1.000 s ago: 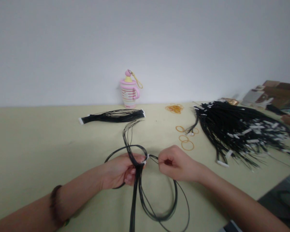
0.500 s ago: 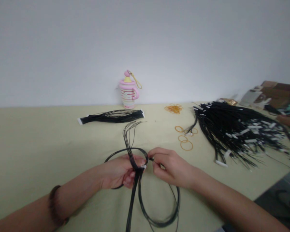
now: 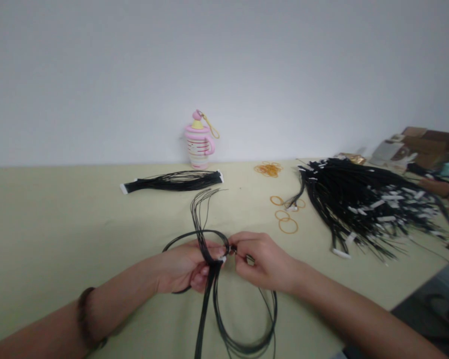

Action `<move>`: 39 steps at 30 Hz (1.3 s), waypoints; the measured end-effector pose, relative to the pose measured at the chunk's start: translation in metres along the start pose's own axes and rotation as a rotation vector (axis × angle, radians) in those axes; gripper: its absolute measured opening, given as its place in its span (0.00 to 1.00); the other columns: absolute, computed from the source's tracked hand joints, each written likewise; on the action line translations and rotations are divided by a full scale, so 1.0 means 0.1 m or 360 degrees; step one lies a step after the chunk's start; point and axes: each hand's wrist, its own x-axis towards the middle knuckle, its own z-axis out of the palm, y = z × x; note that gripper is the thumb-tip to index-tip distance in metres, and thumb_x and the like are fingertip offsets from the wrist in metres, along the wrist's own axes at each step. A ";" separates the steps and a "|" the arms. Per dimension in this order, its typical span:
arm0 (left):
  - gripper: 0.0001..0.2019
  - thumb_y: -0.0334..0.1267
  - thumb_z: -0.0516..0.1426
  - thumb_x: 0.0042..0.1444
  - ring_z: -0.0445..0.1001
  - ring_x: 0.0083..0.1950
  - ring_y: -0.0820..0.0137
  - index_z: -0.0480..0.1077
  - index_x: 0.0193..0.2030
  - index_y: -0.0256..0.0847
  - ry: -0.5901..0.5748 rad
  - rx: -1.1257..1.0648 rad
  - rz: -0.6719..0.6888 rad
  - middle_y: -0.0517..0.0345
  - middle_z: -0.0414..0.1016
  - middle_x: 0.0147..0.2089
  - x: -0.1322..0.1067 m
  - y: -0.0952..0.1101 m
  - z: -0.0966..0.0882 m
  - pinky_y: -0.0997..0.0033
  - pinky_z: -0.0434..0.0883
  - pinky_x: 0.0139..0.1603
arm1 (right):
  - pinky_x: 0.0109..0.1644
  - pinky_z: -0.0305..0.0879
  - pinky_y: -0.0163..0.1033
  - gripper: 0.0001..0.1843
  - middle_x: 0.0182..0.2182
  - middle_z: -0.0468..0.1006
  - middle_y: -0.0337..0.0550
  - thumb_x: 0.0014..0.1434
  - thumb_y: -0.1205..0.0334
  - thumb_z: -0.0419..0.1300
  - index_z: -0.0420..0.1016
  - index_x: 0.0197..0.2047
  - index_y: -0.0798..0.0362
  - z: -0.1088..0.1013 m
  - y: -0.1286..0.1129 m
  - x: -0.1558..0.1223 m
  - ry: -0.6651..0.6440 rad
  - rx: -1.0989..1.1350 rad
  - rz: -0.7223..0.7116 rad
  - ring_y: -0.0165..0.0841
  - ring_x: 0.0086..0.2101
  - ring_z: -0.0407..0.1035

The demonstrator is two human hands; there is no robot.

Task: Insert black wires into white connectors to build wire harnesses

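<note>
My left hand (image 3: 183,267) is curled shut around one looped bunch of thin black wires (image 3: 210,294), with white connector ends (image 3: 222,257) poking out just past my fingertips; my right hand (image 3: 265,262) is pinching a small dark wire tip (image 3: 232,249) right beside them, and I can't make out much more of it; the two hands are almost touching; the bunch sits right in front of me on the pale green tabletop (image 3: 60,224), its loop sagging below my hands and its loose ends fanning up toward the wall.

Further up there's one tied black wire bundle (image 3: 172,182) lying flat; to the right sits one big heap of black wires (image 3: 359,199) with loads of white ends, too many to count; there's one tangled pile of rubber bands (image 3: 268,169) and four loose ones near the heap, including one (image 3: 288,226) closest to me; one pink-and-white striped cup-shaped bottle (image 3: 198,147) stands by the wall; at the far right, there's a cardboard box (image 3: 424,147), contents unclear, and someone else's hand (image 3: 434,187).
</note>
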 end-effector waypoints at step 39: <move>0.11 0.41 0.58 0.44 0.47 0.15 0.84 0.61 0.24 0.38 0.0063 0.0038 0.0120 0.69 0.52 0.14 -0.01 -0.01 0.06 0.83 0.45 0.14 | 0.46 0.62 0.37 0.06 0.42 0.70 0.48 0.53 0.71 0.54 0.66 0.25 0.56 -0.21 0.05 0.01 -0.0053 0.0076 0.0066 0.31 0.42 0.66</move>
